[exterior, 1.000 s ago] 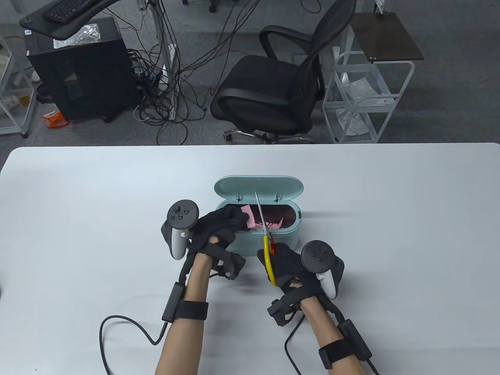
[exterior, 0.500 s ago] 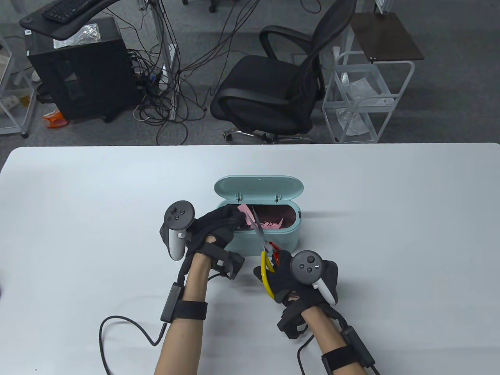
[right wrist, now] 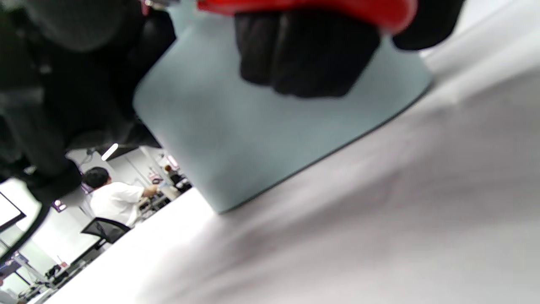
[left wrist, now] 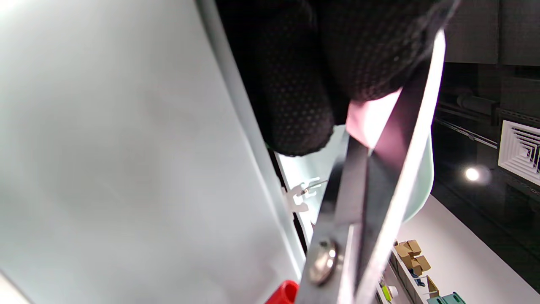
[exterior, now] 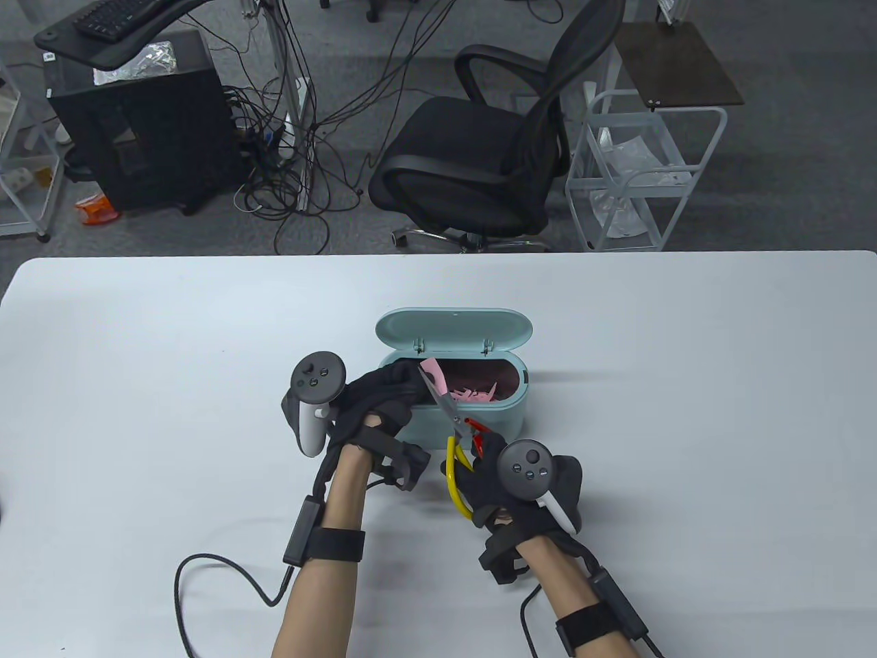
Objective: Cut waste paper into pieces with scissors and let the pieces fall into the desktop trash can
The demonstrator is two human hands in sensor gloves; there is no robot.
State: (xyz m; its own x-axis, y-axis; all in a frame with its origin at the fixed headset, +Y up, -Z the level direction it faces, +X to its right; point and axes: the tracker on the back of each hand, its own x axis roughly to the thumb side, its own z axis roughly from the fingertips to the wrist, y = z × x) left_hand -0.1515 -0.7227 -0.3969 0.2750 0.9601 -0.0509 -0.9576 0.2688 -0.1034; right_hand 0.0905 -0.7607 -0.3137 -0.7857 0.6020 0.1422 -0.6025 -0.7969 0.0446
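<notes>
The mint trash can (exterior: 479,411) stands open on the white table (exterior: 685,384), pink scraps inside. Over its left end, the left hand (exterior: 384,394) pinches a pink paper slip (exterior: 433,373) between curled fingers (left wrist: 295,105). The right hand (exterior: 500,480), just in front of the can, grips the scissors (exterior: 452,428) by their yellow and red handles; the parted blades straddle the slip right beside the left fingertips.

grey carpet | blk office chair (exterior: 479,164) | white cart (exterior: 644,171) | cable tangle (exterior: 294,137)
</notes>
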